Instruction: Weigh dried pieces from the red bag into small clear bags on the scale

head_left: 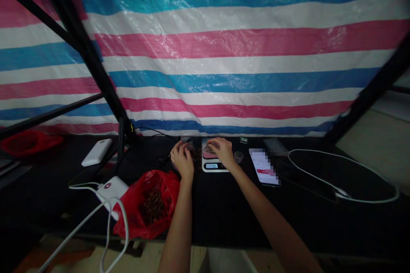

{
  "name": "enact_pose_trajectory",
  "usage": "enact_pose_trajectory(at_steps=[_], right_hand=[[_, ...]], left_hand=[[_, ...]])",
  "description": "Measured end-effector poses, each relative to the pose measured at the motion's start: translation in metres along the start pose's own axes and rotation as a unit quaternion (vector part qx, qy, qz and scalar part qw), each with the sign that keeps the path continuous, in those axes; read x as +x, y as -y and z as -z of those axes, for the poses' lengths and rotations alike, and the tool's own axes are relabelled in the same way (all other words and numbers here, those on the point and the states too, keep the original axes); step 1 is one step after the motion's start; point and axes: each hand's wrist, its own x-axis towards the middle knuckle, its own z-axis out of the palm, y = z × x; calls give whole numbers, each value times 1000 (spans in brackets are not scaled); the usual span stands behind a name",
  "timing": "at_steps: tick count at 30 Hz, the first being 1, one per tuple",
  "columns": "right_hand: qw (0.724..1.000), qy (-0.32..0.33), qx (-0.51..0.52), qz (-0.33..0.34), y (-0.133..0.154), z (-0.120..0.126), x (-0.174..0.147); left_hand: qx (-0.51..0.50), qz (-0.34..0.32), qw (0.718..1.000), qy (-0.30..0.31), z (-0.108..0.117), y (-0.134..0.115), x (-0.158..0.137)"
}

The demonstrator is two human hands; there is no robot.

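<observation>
My left hand is at the far side of the black table, fingers curled against a clear plastic bag. Loose small brown pieces lie between that hand and a white digital scale. Over the scale's platform, my right hand pinches a small clear bag with brown pieces; whether its weight rests on the platform is hard to see. The scale's display is lit, but its digits are too small to read. Nearer me, an open red plastic bag holds many brown pieces.
Right of the scale are a small clear cup and a lit phone. A white cable loops farther right. White power banks and cables lie left. Black frame bars stand before the striped sheet.
</observation>
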Motion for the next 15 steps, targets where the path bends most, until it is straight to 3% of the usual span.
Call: enact_pose_trajectory(at_steps=[3, 6, 10, 15], right_hand=[[1000, 5, -2, 23, 20, -9, 5], [999, -46, -11, 1, 18, -2, -4], [989, -118, -24, -89, -23, 21, -23], [984, -117, -42, -126, -70, 37, -25]], left_hand=[[0, 10, 1000, -6, 1, 1, 0], [-4, 15, 1000, -3, 1, 2, 0], [-9, 11, 1000, 19, -1, -1, -1], [-2, 5, 1000, 20, -2, -5, -3]])
